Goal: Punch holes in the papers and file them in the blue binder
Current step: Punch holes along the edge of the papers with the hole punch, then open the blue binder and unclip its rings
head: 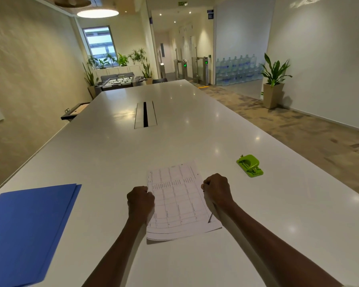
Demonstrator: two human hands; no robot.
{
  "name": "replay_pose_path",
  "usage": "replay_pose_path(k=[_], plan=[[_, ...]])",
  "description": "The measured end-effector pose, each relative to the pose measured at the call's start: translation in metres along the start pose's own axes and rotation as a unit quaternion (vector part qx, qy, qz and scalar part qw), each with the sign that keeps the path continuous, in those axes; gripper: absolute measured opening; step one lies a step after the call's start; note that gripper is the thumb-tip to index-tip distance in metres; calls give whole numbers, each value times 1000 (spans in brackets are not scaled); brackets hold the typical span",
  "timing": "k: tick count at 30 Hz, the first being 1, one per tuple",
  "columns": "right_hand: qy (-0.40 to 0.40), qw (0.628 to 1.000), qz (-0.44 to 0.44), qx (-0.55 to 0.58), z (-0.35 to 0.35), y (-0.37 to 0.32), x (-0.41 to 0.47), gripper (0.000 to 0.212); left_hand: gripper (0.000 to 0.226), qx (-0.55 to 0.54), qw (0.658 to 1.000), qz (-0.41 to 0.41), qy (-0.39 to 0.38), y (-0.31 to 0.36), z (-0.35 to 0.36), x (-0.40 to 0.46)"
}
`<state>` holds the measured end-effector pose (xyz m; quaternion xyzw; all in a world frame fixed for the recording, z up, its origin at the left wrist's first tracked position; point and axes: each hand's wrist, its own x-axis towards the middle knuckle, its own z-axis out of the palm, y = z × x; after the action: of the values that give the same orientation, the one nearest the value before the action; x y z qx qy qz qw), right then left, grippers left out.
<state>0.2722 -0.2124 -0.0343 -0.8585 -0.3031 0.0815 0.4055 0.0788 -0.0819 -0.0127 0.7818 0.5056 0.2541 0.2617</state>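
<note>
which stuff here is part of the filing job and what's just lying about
For the job: papers, held at the side edges by left hand and right hand; green hole punch; blue binder.

Just there: table's cable slot, potted plant, foosball table.

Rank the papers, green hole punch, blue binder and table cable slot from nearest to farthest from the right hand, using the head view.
1. papers: gripped by the right hand.
2. green hole punch: just ahead, to its right.
3. table cable slot: far ahead, mid-table.
4. blue binder: far left, beyond the left hand.
</note>
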Motion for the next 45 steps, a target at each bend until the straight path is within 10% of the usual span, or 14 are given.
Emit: replay_pose_path(k=[11,15,23,33,38,45], plan=[[-4,998,-38,-45,4,1,-1,15,45,46,997,1,-55,1,-5,2],[-12,997,-33,-65,5,1,-2,20,15,55,997,-35,-39,-1,-3,4],[-32,998,-22,-50,2,-2,-2,21,35,83,995,-50,-32,-2,-2,5],[-9,999,-1,34,-12,-7,-7,20,6,50,998,-43,-5,-7,-5,-3],[150,980,-127,16,-25,-26,-25,43,54,20,998,5,64,-10,-9,-14],[183,936,-300,4,-34,-75,-51,40,47,-61,987,74,125,-3,-27,-33]])
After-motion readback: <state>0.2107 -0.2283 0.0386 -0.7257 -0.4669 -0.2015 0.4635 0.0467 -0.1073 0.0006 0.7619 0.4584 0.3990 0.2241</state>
